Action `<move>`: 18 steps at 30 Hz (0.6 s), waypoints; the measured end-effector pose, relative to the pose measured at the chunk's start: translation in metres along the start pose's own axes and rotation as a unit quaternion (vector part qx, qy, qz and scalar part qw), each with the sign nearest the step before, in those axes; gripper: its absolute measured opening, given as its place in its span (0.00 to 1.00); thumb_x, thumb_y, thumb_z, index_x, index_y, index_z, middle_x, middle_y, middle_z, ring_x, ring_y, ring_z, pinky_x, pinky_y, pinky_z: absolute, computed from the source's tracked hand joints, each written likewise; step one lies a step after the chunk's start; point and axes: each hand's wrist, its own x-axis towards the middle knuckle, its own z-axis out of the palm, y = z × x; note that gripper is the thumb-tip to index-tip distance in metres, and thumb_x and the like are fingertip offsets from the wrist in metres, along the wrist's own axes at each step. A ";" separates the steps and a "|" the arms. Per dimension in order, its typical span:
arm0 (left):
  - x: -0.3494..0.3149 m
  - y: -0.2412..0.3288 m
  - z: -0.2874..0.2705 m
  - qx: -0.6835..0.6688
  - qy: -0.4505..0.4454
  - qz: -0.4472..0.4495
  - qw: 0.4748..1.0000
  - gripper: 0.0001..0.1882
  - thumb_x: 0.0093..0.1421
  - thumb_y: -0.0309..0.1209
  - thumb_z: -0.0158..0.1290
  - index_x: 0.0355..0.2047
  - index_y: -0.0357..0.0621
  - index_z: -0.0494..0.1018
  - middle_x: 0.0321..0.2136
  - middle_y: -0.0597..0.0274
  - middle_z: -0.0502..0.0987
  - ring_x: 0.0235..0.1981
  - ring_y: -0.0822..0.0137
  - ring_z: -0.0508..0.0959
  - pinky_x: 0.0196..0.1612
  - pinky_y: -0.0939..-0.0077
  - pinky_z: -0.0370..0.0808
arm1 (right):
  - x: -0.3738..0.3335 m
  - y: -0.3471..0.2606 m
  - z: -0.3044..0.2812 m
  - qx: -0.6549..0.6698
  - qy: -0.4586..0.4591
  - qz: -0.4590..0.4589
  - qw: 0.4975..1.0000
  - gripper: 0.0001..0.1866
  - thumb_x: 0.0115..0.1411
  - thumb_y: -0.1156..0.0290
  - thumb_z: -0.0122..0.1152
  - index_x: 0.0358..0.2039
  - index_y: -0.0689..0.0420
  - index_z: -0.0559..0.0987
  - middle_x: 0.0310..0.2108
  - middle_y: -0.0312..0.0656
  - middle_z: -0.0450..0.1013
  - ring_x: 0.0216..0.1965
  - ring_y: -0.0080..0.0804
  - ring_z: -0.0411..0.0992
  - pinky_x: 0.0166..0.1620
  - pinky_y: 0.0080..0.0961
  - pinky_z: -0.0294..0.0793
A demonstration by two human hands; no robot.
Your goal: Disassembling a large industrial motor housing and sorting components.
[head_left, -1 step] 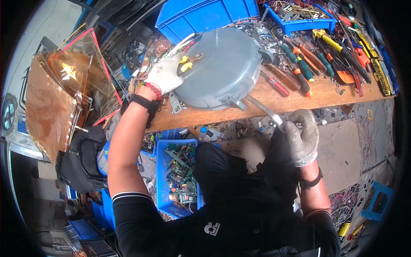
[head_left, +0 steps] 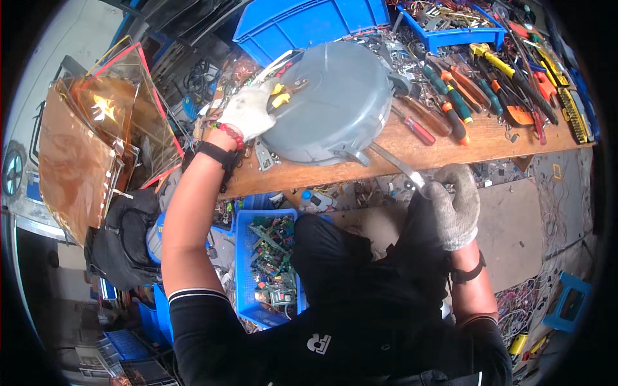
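A round, grey, shallow housing (head_left: 335, 103) sits on the wooden bench, its broad face up and lugs along its rim. My left hand (head_left: 248, 110), in a white glove, lies at its left edge. The fingers are closed on yellow-handled pliers (head_left: 280, 100), whose metal jaws rest over the grey face; the glove hides part of the handles. My right hand (head_left: 456, 206), in a grey knit glove, is wrapped round a flat metal bar (head_left: 396, 163). The bar slants up to the left, and its far end meets the housing's near rim beside a lug. The glove hides its other end.
The wooden bench (head_left: 412, 151) carries a red-handled screwdriver (head_left: 418, 130) and several pliers and cutters at right. A large blue bin (head_left: 309, 29) and a blue tray (head_left: 467, 38) of metal scraps stand behind. Below is a blue basket (head_left: 244, 283) of circuit boards; amber sheets (head_left: 77, 161) lean at left.
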 end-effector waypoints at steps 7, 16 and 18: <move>0.010 0.005 -0.003 0.023 -0.038 0.007 0.999 0.24 0.57 0.32 0.50 0.54 0.39 0.70 0.45 0.40 0.77 0.49 0.43 0.77 0.52 0.53 0.73 | -0.004 0.002 0.002 -0.008 -0.002 -0.006 1.000 0.07 0.56 0.72 0.64 0.31 0.59 0.76 0.31 0.47 0.72 0.36 0.48 0.71 0.43 0.39 0.70; 0.005 -0.004 0.009 0.039 -0.053 -0.008 0.998 0.18 0.63 0.36 0.49 0.49 0.37 0.72 0.45 0.39 0.77 0.49 0.43 0.77 0.53 0.52 0.72 | -0.002 0.020 0.011 -0.033 0.004 0.009 0.999 0.14 0.60 0.66 0.62 0.42 0.61 0.78 0.39 0.51 0.75 0.43 0.50 0.74 0.49 0.39 0.72; 0.008 0.007 0.003 0.028 -0.062 -0.006 0.998 0.19 0.61 0.34 0.50 0.50 0.37 0.72 0.45 0.39 0.77 0.50 0.43 0.77 0.54 0.53 0.71 | 0.007 0.029 0.007 0.086 -0.139 0.092 0.982 0.14 0.65 0.64 0.58 0.44 0.62 0.77 0.38 0.52 0.76 0.40 0.46 0.76 0.45 0.38 0.76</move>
